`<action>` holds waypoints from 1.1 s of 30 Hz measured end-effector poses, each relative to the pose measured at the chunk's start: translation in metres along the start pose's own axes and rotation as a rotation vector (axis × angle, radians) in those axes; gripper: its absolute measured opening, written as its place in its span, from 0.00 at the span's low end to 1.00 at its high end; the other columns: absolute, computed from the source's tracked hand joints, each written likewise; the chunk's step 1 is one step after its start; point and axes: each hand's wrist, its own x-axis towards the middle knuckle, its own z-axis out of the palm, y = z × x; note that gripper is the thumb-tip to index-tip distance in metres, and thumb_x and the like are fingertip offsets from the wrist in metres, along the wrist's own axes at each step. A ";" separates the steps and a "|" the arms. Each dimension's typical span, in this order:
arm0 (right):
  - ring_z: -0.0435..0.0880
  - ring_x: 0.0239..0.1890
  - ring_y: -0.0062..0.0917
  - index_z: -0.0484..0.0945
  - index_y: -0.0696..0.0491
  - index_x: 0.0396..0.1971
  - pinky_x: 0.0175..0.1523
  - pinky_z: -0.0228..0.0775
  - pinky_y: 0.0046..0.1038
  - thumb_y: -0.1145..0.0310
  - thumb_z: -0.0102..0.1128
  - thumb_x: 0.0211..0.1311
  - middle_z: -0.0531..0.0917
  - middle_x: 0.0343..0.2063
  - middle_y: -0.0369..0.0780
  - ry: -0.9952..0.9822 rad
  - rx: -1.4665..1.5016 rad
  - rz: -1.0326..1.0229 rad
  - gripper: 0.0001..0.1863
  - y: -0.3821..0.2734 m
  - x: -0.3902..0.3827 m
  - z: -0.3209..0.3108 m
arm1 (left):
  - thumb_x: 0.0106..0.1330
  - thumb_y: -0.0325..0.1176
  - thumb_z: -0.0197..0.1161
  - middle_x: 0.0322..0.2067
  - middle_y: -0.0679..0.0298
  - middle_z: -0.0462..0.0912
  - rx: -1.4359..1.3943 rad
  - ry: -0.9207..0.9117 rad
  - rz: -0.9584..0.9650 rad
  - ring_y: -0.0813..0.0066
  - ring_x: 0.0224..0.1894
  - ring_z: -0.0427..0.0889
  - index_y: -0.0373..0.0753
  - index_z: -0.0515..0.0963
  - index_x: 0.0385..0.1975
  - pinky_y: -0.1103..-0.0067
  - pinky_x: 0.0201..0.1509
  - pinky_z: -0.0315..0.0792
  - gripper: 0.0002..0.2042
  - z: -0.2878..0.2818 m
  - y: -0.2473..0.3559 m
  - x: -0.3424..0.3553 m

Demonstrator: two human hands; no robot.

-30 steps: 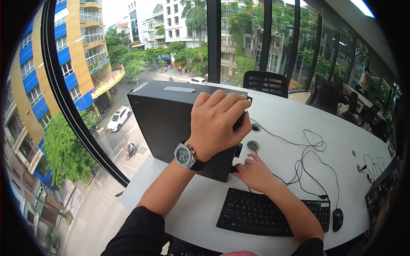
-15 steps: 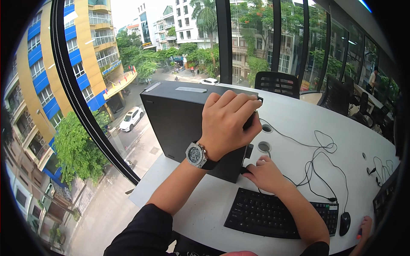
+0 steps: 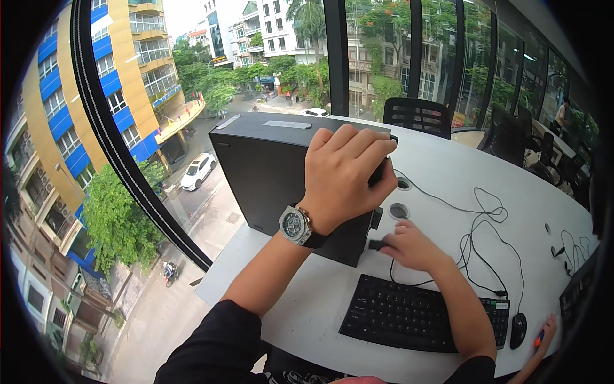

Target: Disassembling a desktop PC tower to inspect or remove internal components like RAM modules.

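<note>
A black computer case (image 3: pixel 268 185) stood upright on its narrow side at the left part of the white table (image 3: pixel 307 291), close to the window frame (image 3: pixel 116 141), its connector end apparently turned to the right, within easy reach. The left hand (image 3: pixel 345 173) was closed firmly over its upper corner, fingers curled across the top and thumb pressed down the end, probably because so tall and thin a box needed steadying. Lower down, the right hand (image 3: pixel 416 246) pinched a dark plug (image 3: pixel 378 244) between thumb and fingers, with hardly any opening between them; gripping it by its body left the silvery tip bare, facing the case (whether the two touched, I could not tell). A black block (image 3: pixel 377 218) jutted from the case's end just above. The keyboard (image 3: pixel 396 313) lay partly beneath the right forearm, likely set there to keep the space beside the case free, with the mouse (image 3: pixel 519 330) at its right and loose cables (image 3: pixel 480 217) looped behind it. Another person's hand (image 3: pixel 548 328) rested near the table's right side.
</note>
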 end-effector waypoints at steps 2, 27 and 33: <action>0.79 0.40 0.39 0.85 0.56 0.37 0.60 0.67 0.38 0.59 0.65 0.68 0.80 0.24 0.43 0.009 0.078 0.076 0.14 0.011 -0.015 -0.010 | 0.50 0.29 0.67 0.34 0.78 0.87 0.003 0.006 -0.016 0.78 0.30 0.78 0.48 0.84 0.32 0.76 0.34 0.61 0.09 0.002 -0.001 -0.005; 0.77 0.55 0.38 0.83 0.49 0.55 0.62 0.70 0.38 0.85 0.56 0.61 0.75 0.55 0.42 0.006 0.278 0.579 0.24 0.042 -0.018 0.004 | 0.54 0.28 0.67 0.34 0.75 0.88 0.095 -0.018 0.069 0.76 0.33 0.82 0.47 0.86 0.33 0.77 0.39 0.66 0.08 0.006 -0.004 -0.008; 0.80 0.52 0.41 0.80 0.51 0.59 0.60 0.73 0.37 0.77 0.60 0.55 0.80 0.52 0.43 -0.099 0.207 0.310 0.28 0.041 -0.027 -0.013 | 0.57 0.28 0.66 0.37 0.73 0.90 0.100 -0.061 0.032 0.75 0.36 0.83 0.46 0.87 0.35 0.78 0.43 0.68 0.08 0.005 -0.002 -0.008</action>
